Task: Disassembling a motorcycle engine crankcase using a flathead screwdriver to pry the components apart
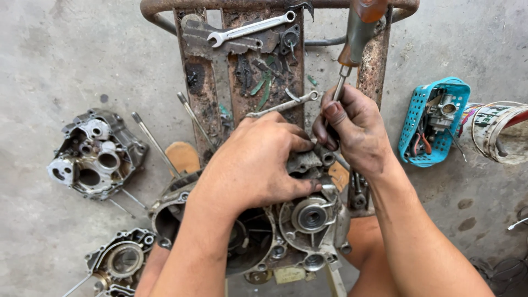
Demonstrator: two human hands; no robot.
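My left hand (257, 159) lies palm down on a grey engine crankcase (308, 220) and presses its top part. My right hand (352, 124) grips the metal shaft of a screwdriver (357, 33) with a brown and green handle, which stands nearly upright. Its tip goes down to the crankcase behind my fingers and is hidden. Both hands are greasy.
A rusty metal stand (220, 82) carries a spanner (250, 28) and small bits. Two engine covers (96, 154) (121, 258) lie on the concrete floor at left. A turquoise basket (418, 110) with a carburettor and a paint can (500, 132) stand at right.
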